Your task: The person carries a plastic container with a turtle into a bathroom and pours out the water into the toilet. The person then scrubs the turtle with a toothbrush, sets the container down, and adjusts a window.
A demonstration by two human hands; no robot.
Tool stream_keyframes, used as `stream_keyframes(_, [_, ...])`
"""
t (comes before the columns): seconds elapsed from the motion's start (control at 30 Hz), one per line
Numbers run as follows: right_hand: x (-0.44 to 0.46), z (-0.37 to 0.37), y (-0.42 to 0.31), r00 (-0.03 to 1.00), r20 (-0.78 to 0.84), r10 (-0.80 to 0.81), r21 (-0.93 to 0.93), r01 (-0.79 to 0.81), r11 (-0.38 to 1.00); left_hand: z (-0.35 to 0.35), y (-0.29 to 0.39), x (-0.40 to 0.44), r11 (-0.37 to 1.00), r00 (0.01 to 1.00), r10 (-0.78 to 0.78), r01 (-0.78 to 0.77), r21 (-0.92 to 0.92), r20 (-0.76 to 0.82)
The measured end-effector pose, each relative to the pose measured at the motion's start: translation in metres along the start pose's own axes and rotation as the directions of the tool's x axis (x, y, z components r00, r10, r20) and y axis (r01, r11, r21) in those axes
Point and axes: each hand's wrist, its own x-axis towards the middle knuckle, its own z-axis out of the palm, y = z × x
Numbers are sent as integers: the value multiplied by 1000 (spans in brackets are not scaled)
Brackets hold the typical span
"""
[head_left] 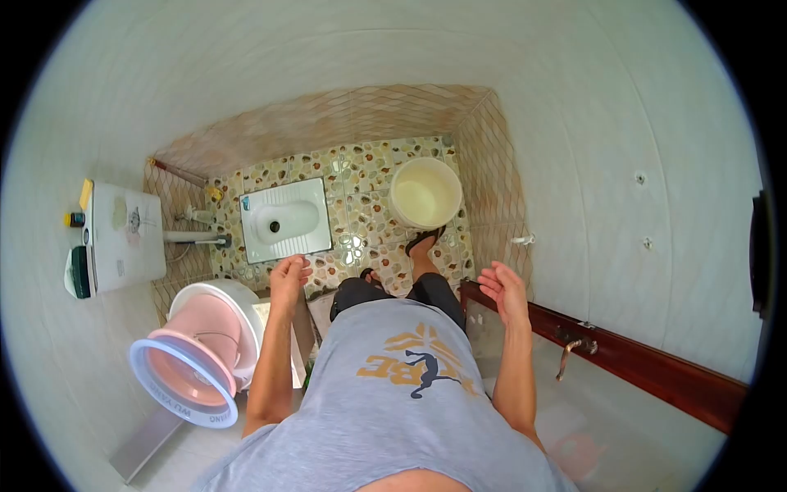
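Bare left hand [288, 280]: loosely curled, near white ceramic squat toilet [305, 218]
Bare right hand [507, 292]: fingers extended
Round cream plastic bucket [426, 193]: beside right foot [424, 243]
Round light-blue plastic basin [141, 375]: apparently against pink plastic bucket [209, 324]

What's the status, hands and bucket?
Left hand loosely curled, nothing visible in it. Right hand open, empty. White bucket upright on tiled floor, sandaled foot close beside it.
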Motion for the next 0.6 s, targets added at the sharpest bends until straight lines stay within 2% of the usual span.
stream_keyframes(0.17, [2,-9,4,999,-36,-26,6,26,1000,7,17,-3,994,994,86,-90,65,68])
stream_keyframes(0.27, [3,-15,9,997,-75,-13,23,15,1000,4,23,-6,989,992,118,-121,81,41])
stream_keyframes(0.6, [23,-10,21,1000,1,-18,52,18,999,-6,5,-6,987,988,156,-155,43,-12])
